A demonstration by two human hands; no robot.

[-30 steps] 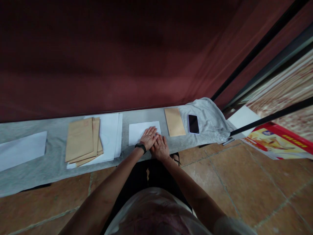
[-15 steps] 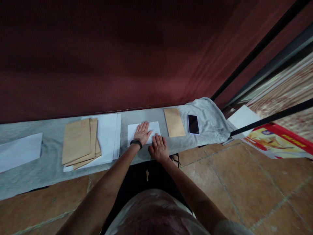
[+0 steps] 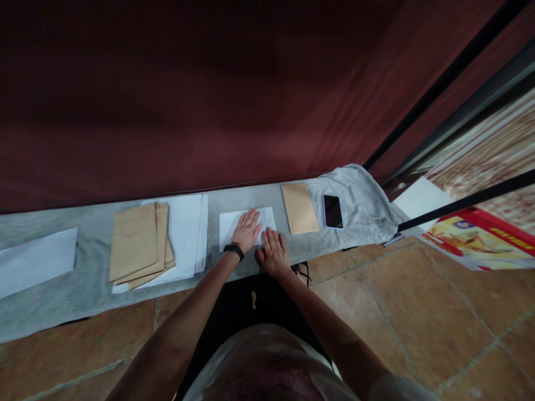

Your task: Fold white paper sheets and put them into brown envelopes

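Note:
A folded sheet of white paper [image 3: 229,224] lies on the grey cloth in front of me. My left hand [image 3: 246,229], with a black band at the wrist, rests flat on the paper, fingers stretched out. At the paper's lower right corner lies my right hand [image 3: 274,253], palm down and fingers extended, touching its edge. Just to the right is a single brown envelope [image 3: 300,209]. Farther left, a stack of brown envelopes [image 3: 134,242] sits on larger white sheets [image 3: 188,236].
A phone [image 3: 333,211] lies right of the single envelope. The long narrow surface is covered by a grey cloth [image 3: 96,289]. Another white sheet [image 3: 37,259] is at far left. A dark red panel [image 3: 209,111] rises behind; a red and yellow box [image 3: 480,236] stands at right.
My left hand has slid slightly to the right over the paper. The right hand stays at the paper's corner. The whole view has shifted a little.

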